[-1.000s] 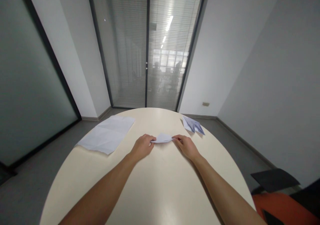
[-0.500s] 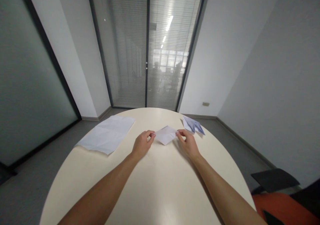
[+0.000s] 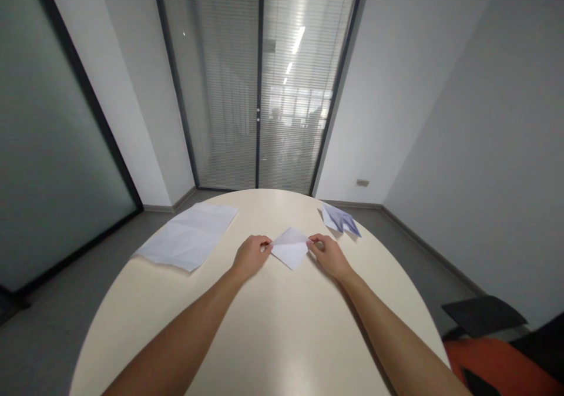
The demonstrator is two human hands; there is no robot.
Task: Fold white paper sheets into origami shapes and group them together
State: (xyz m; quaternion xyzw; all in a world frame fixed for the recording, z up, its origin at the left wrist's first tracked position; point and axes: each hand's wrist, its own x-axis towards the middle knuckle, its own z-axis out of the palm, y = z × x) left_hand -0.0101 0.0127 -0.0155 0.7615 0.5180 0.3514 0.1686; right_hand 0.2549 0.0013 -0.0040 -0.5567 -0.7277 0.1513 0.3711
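Note:
A small diamond-shaped piece of folded white paper (image 3: 290, 248) is stretched between my two hands over the middle of the table. My left hand (image 3: 252, 256) pinches its left corner between thumb and fingers. Its right corner is pinched by my right hand (image 3: 328, 255). A crease runs across the paper from one hand to the other. I cannot tell whether its near tip touches the tabletop.
A large creased white sheet (image 3: 190, 236) lies on the left of the round cream table (image 3: 264, 337). Folded bluish-white paper (image 3: 341, 220) sits at the far right edge. An orange-and-black chair (image 3: 502, 361) stands at the lower right. Glass doors with blinds (image 3: 259, 90) are beyond.
The folded paper has come slightly nearer to me and tilted, showing more of its near half. Both hands have moved with it, still holding its corners.

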